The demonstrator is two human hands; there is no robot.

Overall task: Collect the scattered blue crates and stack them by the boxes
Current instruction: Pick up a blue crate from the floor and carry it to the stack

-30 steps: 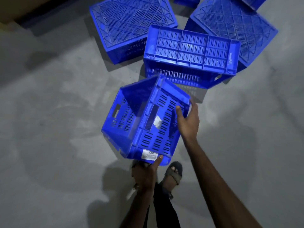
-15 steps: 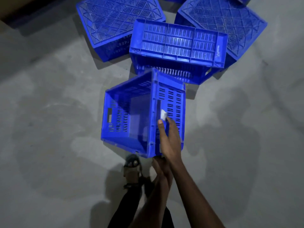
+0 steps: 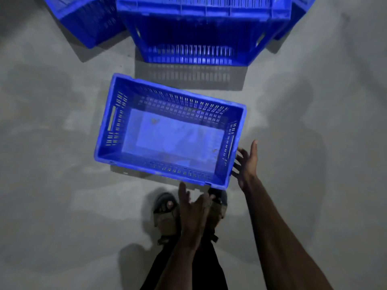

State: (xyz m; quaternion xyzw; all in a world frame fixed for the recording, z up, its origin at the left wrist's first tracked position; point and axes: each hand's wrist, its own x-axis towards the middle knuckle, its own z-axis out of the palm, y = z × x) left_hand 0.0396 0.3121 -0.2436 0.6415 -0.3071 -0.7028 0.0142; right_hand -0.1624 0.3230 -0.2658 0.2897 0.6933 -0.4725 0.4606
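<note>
A blue slotted crate [image 3: 117, 130] stands upright on the grey floor in the middle of the head view, its open top facing me and its inside empty. My right hand [image 3: 247, 164] is beside the crate's right end wall, fingers spread, holding nothing. My left hand [image 3: 191, 208] hovers just below the crate's near right corner, fingers loosely apart and empty. A larger blue crate [image 3: 199, 36] lies overturned just beyond it at the top. Parts of two more blue crates show at the top left [image 3: 90, 21] and top right [image 3: 299, 15].
My two sandalled feet [image 3: 165, 212] stand right below the crate's near edge. Grey concrete floor [image 3: 52, 164] stretches to the left and right. The boxes named in the task are out of view.
The crate went from tipped on its side in my hands to standing upright on the floor. Both hands have let go of it. The view has moved closer to the crates.
</note>
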